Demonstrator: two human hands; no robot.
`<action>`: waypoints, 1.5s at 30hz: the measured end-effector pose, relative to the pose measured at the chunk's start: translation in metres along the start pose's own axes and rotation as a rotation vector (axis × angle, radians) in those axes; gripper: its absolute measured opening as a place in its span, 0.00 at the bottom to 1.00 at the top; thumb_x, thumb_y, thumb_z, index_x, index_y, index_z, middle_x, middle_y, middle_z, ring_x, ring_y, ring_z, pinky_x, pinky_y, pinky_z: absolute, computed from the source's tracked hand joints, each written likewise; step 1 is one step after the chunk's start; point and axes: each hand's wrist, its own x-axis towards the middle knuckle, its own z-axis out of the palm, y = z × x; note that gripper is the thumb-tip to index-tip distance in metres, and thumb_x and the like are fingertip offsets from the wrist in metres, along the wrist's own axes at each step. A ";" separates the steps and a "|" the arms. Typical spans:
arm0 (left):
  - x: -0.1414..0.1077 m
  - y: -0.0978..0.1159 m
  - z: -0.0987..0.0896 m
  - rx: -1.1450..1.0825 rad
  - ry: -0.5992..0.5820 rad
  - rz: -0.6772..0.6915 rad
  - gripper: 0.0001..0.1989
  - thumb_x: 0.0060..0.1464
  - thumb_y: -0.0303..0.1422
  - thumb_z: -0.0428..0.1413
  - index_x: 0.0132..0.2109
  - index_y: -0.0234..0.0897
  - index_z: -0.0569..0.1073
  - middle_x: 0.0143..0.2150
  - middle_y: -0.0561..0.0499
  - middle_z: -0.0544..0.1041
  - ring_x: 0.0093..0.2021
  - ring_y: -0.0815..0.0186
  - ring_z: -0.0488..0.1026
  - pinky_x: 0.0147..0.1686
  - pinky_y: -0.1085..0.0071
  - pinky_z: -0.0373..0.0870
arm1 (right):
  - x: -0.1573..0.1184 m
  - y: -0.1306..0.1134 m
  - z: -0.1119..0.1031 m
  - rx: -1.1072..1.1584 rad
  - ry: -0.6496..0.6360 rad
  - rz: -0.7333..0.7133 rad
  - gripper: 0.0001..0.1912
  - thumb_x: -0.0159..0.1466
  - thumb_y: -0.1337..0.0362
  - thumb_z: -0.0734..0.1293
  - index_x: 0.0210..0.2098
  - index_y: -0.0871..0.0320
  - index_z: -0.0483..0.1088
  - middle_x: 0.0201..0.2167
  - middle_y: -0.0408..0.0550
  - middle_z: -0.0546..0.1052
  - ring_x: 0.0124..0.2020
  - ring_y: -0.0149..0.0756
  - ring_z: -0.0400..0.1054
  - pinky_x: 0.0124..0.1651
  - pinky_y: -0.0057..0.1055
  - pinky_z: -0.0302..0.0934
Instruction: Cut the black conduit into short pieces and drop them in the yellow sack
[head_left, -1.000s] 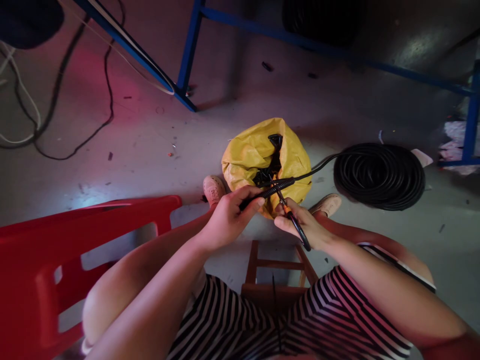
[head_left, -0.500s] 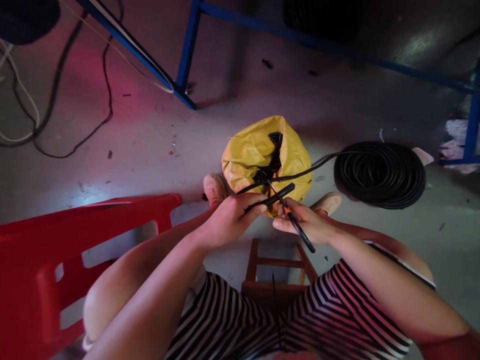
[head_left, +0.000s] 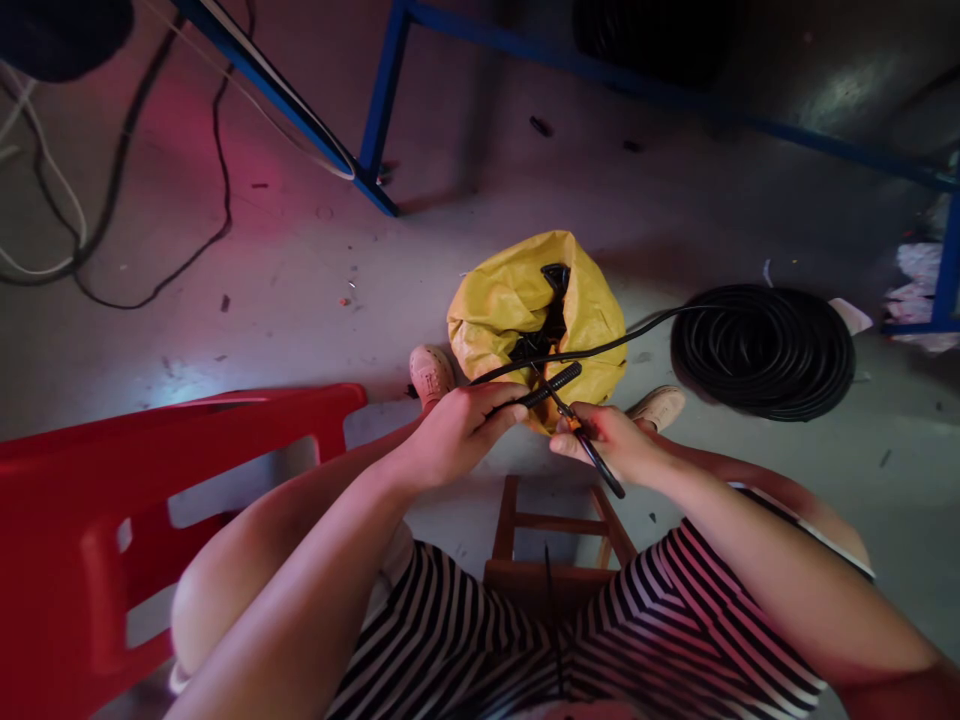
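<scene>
My left hand (head_left: 472, 425) is closed around a black corrugated tube (head_left: 553, 384), whose ribbed end points up and right. Scissors with black and orange handles (head_left: 598, 462) are in my right hand (head_left: 607, 440), fingers wrapped about the grips. Their blades cross at the ribbed tube, though whether they touch it is hard to see. A black cable or hose (head_left: 592, 351) runs from my left hand to a large black coil (head_left: 761, 350) on the floor at the right. Below both hands stands a yellow bag (head_left: 499, 290), its mouth open on dark pieces.
A red plastic stool (head_left: 180, 425) stands on the left. Between my legs is a small wooden stool (head_left: 555, 575). Blue metal frames (head_left: 379, 100) cross the far side, and loose cables (head_left: 221, 180) trail over the floor at upper left. Dark scraps (head_left: 540, 126) lie about.
The ribbed tube's end has shifted slightly left and my right hand with the scissors sits a little lower at the blades. The whole view has drifted slightly right.
</scene>
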 end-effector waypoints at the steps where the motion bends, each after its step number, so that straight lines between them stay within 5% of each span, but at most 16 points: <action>1: -0.001 0.000 0.000 -0.001 0.005 -0.003 0.16 0.71 0.40 0.51 0.52 0.38 0.79 0.47 0.45 0.83 0.49 0.58 0.78 0.53 0.65 0.74 | 0.000 -0.001 0.000 0.002 -0.001 0.013 0.32 0.58 0.33 0.70 0.33 0.57 0.68 0.30 0.44 0.69 0.35 0.37 0.63 0.36 0.29 0.54; 8: -0.001 -0.001 -0.001 -0.021 0.003 -0.033 0.17 0.71 0.41 0.50 0.52 0.36 0.78 0.47 0.45 0.83 0.46 0.59 0.78 0.50 0.66 0.74 | 0.001 -0.005 -0.001 -0.075 -0.013 0.033 0.35 0.59 0.29 0.66 0.29 0.58 0.65 0.27 0.41 0.62 0.30 0.31 0.55 0.33 0.28 0.49; 25: -0.004 -0.002 0.005 -0.207 0.055 -0.161 0.17 0.68 0.42 0.53 0.46 0.31 0.77 0.34 0.48 0.74 0.34 0.66 0.66 0.34 0.70 0.65 | 0.007 0.007 0.003 -0.113 -0.007 0.075 0.34 0.62 0.29 0.64 0.28 0.56 0.66 0.20 0.42 0.66 0.23 0.32 0.61 0.26 0.28 0.48; 45: -0.002 -0.005 0.007 -0.222 0.031 -0.208 0.16 0.67 0.42 0.51 0.35 0.36 0.69 0.29 0.54 0.65 0.29 0.68 0.60 0.28 0.72 0.60 | 0.009 0.011 0.004 -0.026 -0.054 0.214 0.31 0.60 0.32 0.69 0.33 0.56 0.70 0.19 0.40 0.70 0.19 0.34 0.67 0.23 0.29 0.60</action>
